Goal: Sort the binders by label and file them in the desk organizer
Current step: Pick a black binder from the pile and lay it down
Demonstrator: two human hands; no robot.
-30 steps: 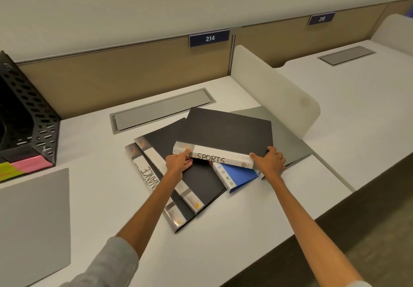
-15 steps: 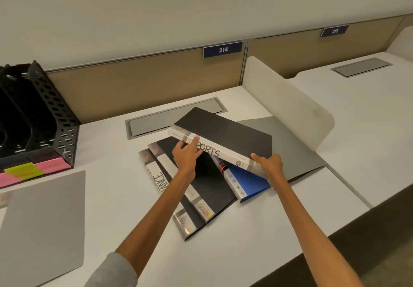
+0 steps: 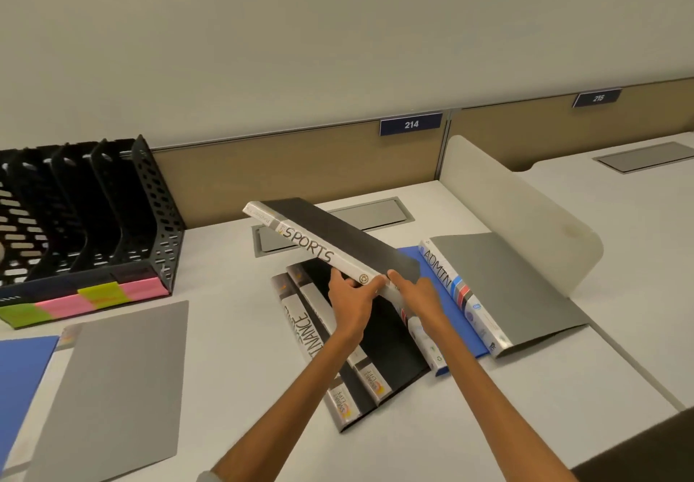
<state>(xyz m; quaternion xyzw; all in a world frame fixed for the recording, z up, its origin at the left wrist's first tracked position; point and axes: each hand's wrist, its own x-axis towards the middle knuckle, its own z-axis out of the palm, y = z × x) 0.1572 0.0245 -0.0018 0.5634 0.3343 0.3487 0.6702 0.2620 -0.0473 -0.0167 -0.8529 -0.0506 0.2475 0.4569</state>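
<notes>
Both hands are gripping the near end of the SPORTS binder (image 3: 319,252), which is hanging in the air over the pile at a slant, its far end pointing up and back towards the grey cable flap (image 3: 370,215) set in the desk (image 3: 233,331). The left hand (image 3: 351,301) is curling its fingers round the white spine just past the lettering, and the right hand (image 3: 417,293) is clamping the same end from the other side, thumb lying on top beside the spine; its other fingers are going under the black cover, out of sight. Below them the FINANCE binder (image 3: 300,327) is lying flat with a second black binder (image 3: 390,346) overlapping it, then a blue binder (image 3: 447,316), and the grey ADMIN binder (image 3: 507,286) is resting on the blue one, close to the white divider (image 3: 518,211). The black desk organizer (image 3: 142,218) is standing well apart to the left against the back panel, its upright slots showing dark, with pink and yellow-green sticky notes (image 3: 101,293) running along its front edge. In front of it a grey folder (image 3: 112,380) is lying flat, with a blue folder (image 3: 22,376) just beside it at the edge of view.
</notes>
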